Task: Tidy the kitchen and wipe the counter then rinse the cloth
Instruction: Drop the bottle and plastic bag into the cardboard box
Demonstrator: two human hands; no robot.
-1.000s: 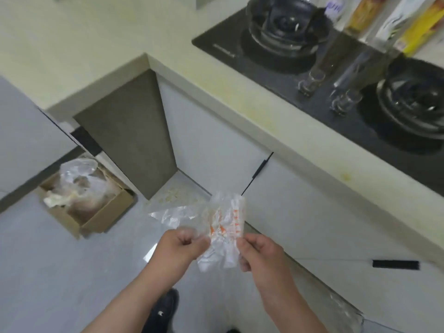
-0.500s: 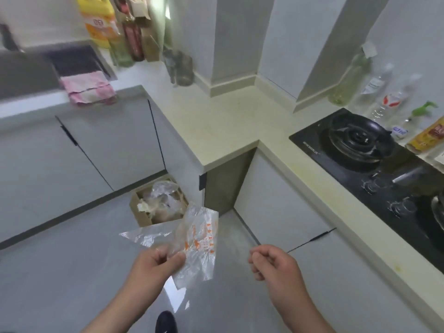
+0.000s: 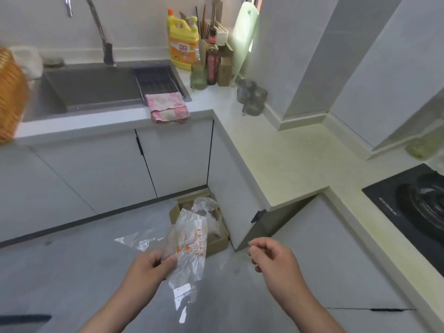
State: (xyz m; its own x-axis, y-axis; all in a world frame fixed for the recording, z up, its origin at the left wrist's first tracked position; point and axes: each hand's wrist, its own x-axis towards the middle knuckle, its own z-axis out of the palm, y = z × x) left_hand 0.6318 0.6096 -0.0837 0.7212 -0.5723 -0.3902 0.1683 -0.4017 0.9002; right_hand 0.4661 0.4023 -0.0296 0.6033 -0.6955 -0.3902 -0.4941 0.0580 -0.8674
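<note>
Lower centre of the frame: a clear plastic wrapper (image 3: 189, 239) with orange print, pinched near its lower left edge between the thumb and curled fingers of the left hand (image 3: 149, 267), held in the air above the grey floor. Just behind it, toward the middle of the frame, an open cardboard box (image 3: 217, 243) on the floor in the cabinet corner, holding crumpled plastic; probably the rubbish bin for this piece. Right hand (image 3: 274, 258) at lower right of centre, apart from the wrapper, fingers loosely curled, gripping nothing. Handling, as a judgement only: nearly weightless, limp, crinkly film, slick to the touch; no danger of breakage, but liable to flutter, cling to the fingers or drift off course on release. Best taken by an edge or a bunched fold rather than by the flat face; better yet, crumpled into a ball before the drop into the box. Long axis roughly up and down in the frame, slightly tilted, textured sealed end up toward the box, the other end hanging down beside the left wrist; a second thin sheet fanning out to the left. For the later steps: pink cloth (image 3: 168, 108) draped over the counter edge in front of the sink (image 3: 96, 90) at upper left of centre, pale counter (image 3: 288, 164) running down the right side toward the black stove (image 3: 408, 212) at the right edge.
</note>
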